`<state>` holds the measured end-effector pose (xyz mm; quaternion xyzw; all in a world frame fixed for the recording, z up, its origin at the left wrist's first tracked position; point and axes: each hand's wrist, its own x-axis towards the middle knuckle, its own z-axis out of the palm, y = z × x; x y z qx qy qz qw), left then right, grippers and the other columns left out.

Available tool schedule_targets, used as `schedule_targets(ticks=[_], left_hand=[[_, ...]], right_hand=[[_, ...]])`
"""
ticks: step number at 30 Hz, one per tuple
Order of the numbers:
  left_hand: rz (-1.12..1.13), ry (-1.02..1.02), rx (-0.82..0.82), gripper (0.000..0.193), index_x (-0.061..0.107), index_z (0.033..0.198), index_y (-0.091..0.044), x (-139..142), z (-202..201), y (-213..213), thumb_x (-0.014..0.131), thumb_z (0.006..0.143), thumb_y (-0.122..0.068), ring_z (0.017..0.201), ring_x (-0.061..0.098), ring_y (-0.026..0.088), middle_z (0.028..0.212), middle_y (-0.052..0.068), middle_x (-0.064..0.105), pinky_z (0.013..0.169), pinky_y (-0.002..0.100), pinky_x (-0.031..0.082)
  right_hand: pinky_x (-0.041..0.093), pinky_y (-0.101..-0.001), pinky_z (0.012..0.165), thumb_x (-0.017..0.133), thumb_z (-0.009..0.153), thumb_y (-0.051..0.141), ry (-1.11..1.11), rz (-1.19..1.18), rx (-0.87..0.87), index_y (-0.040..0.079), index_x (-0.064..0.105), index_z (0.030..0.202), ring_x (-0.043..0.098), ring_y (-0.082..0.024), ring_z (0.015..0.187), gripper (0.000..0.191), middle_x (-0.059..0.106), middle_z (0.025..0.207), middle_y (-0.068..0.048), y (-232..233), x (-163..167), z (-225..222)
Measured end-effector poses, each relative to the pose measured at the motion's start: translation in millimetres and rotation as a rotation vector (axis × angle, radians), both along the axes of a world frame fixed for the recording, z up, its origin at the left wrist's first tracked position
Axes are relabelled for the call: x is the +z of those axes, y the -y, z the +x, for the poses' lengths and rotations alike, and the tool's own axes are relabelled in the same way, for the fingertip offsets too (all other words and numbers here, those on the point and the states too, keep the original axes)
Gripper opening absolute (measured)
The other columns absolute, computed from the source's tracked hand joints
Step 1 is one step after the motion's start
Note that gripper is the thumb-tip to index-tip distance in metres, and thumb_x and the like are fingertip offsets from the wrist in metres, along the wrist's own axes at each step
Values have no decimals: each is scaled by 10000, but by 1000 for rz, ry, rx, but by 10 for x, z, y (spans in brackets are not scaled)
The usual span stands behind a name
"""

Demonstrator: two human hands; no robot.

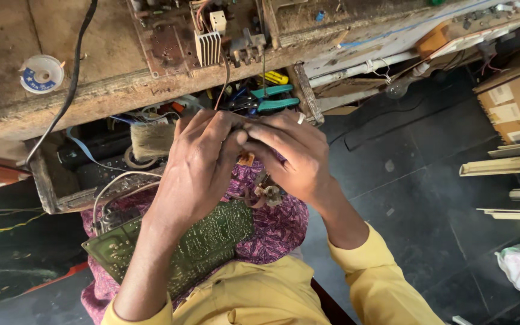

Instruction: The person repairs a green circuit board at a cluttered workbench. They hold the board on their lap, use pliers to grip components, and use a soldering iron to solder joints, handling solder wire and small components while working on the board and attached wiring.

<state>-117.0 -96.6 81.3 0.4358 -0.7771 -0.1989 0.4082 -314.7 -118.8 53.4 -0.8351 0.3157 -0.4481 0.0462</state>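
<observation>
While a solder spool sat on the wooden bench, the left hand and right hand pinched something small together — hidden by fingertips (I cannot tell what). Unsecured on the lap, the green circuit board could probably slide — any jerk would tip it.

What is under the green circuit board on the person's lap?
The green circuit board lies on a purple patterned cloth over the lap. The left hand and forearm cross above the board, hiding its middle. What the cloth covers under the board cannot be seen.
</observation>
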Motion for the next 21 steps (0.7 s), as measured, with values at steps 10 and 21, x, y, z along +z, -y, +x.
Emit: schedule_targets(ticks=[10, 21], left_hand=[[15, 81, 13, 183, 625, 1157, -43, -95, 123, 80, 617, 1022, -166, 1106, 594, 339, 1078, 126, 669, 926, 504, 398], [-11, 102, -20, 242, 645, 1162, -31, -130, 244, 112, 653, 946, -138, 1141, 581, 337, 1114, 112, 680, 1000, 491, 395]], right_hand=[[484, -386, 680, 809, 1026, 103, -161, -181, -452, -93, 630, 1009, 578, -272, 741, 267, 643, 886, -163, 1555, 237, -1203], [403, -497, 664, 759, 1041, 253, -312, 187, -514, -57, 605, 983, 514, -372, 698, 351, 534, 783, -192, 1621, 169, -1206]])
